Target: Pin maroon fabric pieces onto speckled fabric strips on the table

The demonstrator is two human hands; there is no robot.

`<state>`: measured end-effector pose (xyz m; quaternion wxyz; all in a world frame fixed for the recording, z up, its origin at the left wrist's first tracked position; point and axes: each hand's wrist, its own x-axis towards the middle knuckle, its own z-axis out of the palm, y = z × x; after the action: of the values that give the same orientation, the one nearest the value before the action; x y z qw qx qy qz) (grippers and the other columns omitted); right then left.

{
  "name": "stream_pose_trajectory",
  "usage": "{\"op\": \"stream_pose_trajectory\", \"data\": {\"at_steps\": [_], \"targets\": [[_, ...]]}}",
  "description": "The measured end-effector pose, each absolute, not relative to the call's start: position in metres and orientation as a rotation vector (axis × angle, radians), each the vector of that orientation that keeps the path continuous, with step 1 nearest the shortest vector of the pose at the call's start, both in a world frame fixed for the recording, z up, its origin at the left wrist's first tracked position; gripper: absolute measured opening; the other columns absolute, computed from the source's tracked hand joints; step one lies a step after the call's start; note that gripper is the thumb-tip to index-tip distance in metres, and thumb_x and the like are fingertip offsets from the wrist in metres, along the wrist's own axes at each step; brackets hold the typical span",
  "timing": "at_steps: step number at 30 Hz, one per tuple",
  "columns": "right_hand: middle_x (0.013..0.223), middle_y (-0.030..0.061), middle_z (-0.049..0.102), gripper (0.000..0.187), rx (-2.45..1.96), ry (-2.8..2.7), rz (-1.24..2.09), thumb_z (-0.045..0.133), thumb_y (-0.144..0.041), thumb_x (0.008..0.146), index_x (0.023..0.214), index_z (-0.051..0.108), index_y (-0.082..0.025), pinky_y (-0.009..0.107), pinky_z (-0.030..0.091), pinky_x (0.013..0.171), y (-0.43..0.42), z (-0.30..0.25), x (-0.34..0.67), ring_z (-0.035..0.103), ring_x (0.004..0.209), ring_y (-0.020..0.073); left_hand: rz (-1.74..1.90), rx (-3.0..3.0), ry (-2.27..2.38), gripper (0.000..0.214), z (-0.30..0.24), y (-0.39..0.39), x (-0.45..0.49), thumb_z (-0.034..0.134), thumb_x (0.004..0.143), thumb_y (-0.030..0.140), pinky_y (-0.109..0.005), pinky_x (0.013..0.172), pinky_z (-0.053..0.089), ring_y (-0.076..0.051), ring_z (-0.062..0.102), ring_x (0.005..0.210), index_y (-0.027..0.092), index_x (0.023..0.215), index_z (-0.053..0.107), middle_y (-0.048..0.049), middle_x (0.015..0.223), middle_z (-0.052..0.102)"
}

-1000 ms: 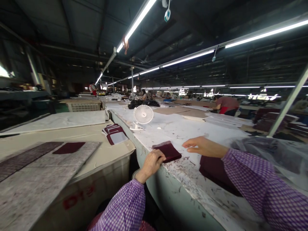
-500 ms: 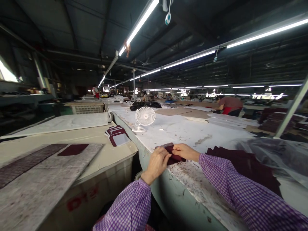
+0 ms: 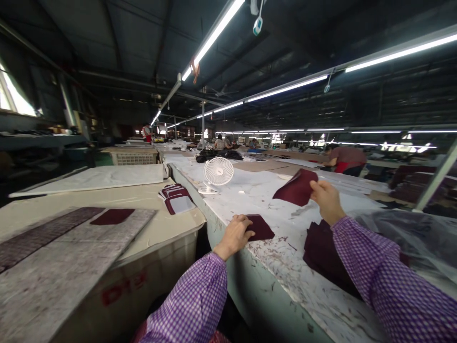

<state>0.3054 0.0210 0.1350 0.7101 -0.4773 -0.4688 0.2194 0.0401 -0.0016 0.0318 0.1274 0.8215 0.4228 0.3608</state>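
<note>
Half a second ago both hands were bunched together on the stack (image 3: 260, 227). Now the left hand (image 3: 233, 236) lies on its near edge, fingers loose on top. The right hand (image 3: 326, 200) is up in the air beyond it, pinching one maroon piece (image 3: 296, 187). The box (image 3: 150, 281) left of the left hand has red lettering, too smeared to read.

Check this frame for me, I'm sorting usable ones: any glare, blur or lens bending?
Head view: the tube lights blow out white; the table edge bows with wide-lens distortion; the maroon piece in the right hand looks slightly soft, the left hand sharper.
</note>
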Motion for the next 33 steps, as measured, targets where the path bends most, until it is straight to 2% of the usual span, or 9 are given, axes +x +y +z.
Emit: {"op": "stream_pose_trajectory", "data": {"at_steps": [3, 7, 9, 12, 15, 21, 23, 27, 33], "targets": [[0.061, -0.0035, 0.056, 0.016, -1.106, -1.479, 0.502, 0.068, -0.030, 0.068, 0.068, 0.057, -0.018, 0.023, 0.043, 0.055, -0.001, 0.127, 0.267, 0.051, 0.057, 0.0120, 1.459, 1.896, 1.109, 0.033, 0.031, -0.019, 0.040, 0.047, 0.087, 0.041, -0.037, 0.086, 0.047, -0.022, 0.060, 0.091, 0.015, 0.099, 0.064, -0.0103, 0.094, 0.067], [0.073, 0.0006, 0.062, 0.013, -1.005, -2.379, 0.219, 0.052, -0.024, 0.083, 0.080, 0.063, -0.017, 0.026, 0.043, 0.065, -0.042, 0.108, 0.214, 0.055, 0.066, 0.0134, 1.462, 1.238, 0.798, 0.059, 0.031, -0.041, 0.036, 0.039, 0.083, 0.062, -0.033, 0.071, 0.052, -0.022, 0.064, 0.080, 0.010, 0.098, 0.062, -0.0134, 0.089, 0.067], [0.083, 0.0029, 0.065, 0.014, -0.888, -2.618, 0.207, 0.051, -0.021, 0.084, 0.083, 0.065, -0.018, 0.026, 0.043, 0.071, -0.058, 0.100, 0.199, 0.058, 0.074, 0.0143, 1.402, 1.132, 0.709, 0.057, 0.030, -0.045, 0.034, 0.045, 0.081, 0.060, -0.032, 0.071, 0.052, -0.021, 0.064, 0.081, 0.010, 0.102, 0.060, -0.0128, 0.091, 0.067], [0.085, 0.0027, 0.066, 0.011, -0.789, -2.792, 0.390, 0.057, -0.024, 0.082, 0.082, 0.067, -0.019, 0.026, 0.043, 0.075, -0.065, 0.097, 0.196, 0.060, 0.078, 0.0150, 1.417, 1.097, 0.819, 0.045, 0.023, -0.043, 0.034, 0.067, 0.072, 0.037, -0.028, 0.071, 0.051, -0.019, 0.064, 0.082, 0.013, 0.108, 0.055, -0.0090, 0.092, 0.067], [0.087, 0.0026, 0.066, 0.013, -0.889, -2.640, 0.538, 0.060, -0.030, 0.081, 0.086, 0.066, -0.019, 0.027, 0.045, 0.077, -0.054, 0.101, 0.208, 0.060, 0.080, 0.0157, 1.463, 1.200, 0.975, 0.037, 0.014, -0.035, 0.034, 0.064, 0.069, 0.014, -0.028, 0.075, 0.051, -0.018, 0.063, 0.085, 0.014, 0.105, 0.056, -0.0070, 0.094, 0.067], [0.127, 0.0123, 0.048, 0.054, -1.241, -2.074, 0.563, 0.062, -0.031, 0.075, 0.125, 0.046, -0.018, 0.039, 0.042, 0.091, -0.020, 0.085, 0.227, 0.050, 0.109, 0.0227, 1.507, 1.469, 1.021, 0.031, 0.018, -0.021, 0.027, 0.056, 0.073, 0.011, -0.030, 0.087, 0.047, -0.017, 0.061, 0.094, 0.015, 0.103, 0.061, -0.0055, 0.102, 0.067], [0.115, 0.0115, 0.054, 0.060, -1.231, -1.973, 0.802, 0.062, -0.032, 0.075, 0.129, 0.040, -0.016, 0.036, 0.046, 0.084, -0.018, 0.081, 0.226, 0.057, 0.096, 0.0197, 1.471, 1.504, 0.956, 0.032, 0.024, -0.021, 0.024, 0.057, 0.072, 0.012, -0.029, 0.086, 0.047, -0.017, 0.061, 0.093, 0.016, 0.103, 0.062, -0.0046, 0.102, 0.067], [0.080, 0.0002, 0.060, 0.057, -1.120, -1.835, 1.211, 0.064, -0.032, 0.073, 0.123, 0.044, -0.016, 0.027, 0.049, 0.063, -0.032, 0.097, 0.221, 0.059, 0.068, 0.0130, 1.328, 1.310, 0.760, 0.037, 0.035, -0.034, 0.014, 0.067, 0.068, 0.018, -0.027, 0.073, 0.051, -0.015, 0.064, 0.078, 0.015, 0.104, 0.061, -0.0047, 0.091, 0.069], [0.088, 0.0030, 0.061, 0.053, -1.160, -1.858, 1.411, 0.067, -0.029, 0.071, 0.119, 0.047, -0.018, 0.022, 0.047, 0.056, -0.044, 0.116, 0.236, 0.060, 0.068, 0.0126, 1.035, 1.205, 0.632, 0.049, 0.048, -0.053, -0.008, 0.075, 0.065, 0.032, -0.024, 0.064, 0.051, -0.014, 0.064, 0.070, 0.015, 0.108, 0.060, -0.0065, 0.089, 0.069]]}}
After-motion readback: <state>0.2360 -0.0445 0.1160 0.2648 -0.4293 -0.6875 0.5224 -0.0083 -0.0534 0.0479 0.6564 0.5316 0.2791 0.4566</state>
